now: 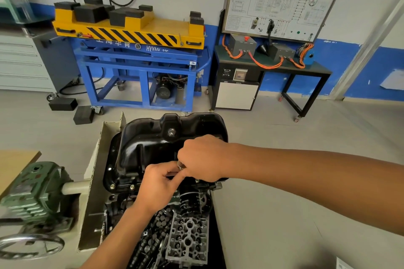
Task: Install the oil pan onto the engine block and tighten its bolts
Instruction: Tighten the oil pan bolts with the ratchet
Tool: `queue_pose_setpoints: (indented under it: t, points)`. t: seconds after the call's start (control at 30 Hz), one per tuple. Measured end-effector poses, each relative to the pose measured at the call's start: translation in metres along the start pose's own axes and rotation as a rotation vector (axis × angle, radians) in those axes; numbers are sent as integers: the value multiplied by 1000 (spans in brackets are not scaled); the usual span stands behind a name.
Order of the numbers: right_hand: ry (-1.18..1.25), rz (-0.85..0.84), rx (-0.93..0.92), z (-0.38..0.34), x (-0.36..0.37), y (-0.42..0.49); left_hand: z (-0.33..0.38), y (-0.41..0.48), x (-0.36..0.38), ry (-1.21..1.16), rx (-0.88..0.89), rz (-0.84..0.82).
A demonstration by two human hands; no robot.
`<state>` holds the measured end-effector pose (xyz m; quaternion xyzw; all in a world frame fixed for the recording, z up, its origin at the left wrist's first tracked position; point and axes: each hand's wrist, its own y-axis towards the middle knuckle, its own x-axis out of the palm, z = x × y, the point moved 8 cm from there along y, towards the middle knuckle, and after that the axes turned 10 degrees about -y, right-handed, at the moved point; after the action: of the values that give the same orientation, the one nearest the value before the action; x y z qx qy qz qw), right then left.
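A black oil pan (150, 137) sits upside down on the engine block (122, 201), which is mounted on a stand. Bolts (112, 186) show along the pan's near-left flange. My right hand (203, 157) is curled over the pan's near edge and grips a small metal tool or socket (180, 166). My left hand (159, 183) comes up from below and pinches the same spot with thumb and fingers. The hands hide the bolt they work on. A black oil filter (189, 203) sticks out below the hands.
A green gearbox (37, 190) with a handwheel (30, 245) turns the stand at the left. The cylinder head (188, 238) faces me below. A blue and yellow lift table (135, 50) and a training board bench (271, 59) stand against the far wall.
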<state>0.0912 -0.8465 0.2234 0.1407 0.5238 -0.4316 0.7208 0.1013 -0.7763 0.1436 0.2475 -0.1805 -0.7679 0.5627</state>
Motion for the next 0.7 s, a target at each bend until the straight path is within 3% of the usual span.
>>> queue_pose_setpoints:
  t: [0.13,0.33,0.43,0.57,0.7]
  points:
    - [610,-109,213,8,17,-6,-5,-2,0,83,-8,76]
    - [1109,-205,482,9,38,-6,-17,-2,-1,98,-96,162]
    - [1318,-240,533,7,44,-8,-16,-3,3,89,-101,171]
    - [1161,-316,467,9,41,-9,-6,0,5,145,-48,96]
    - [714,-352,338,13,31,-6,3,2,6,139,-19,27]
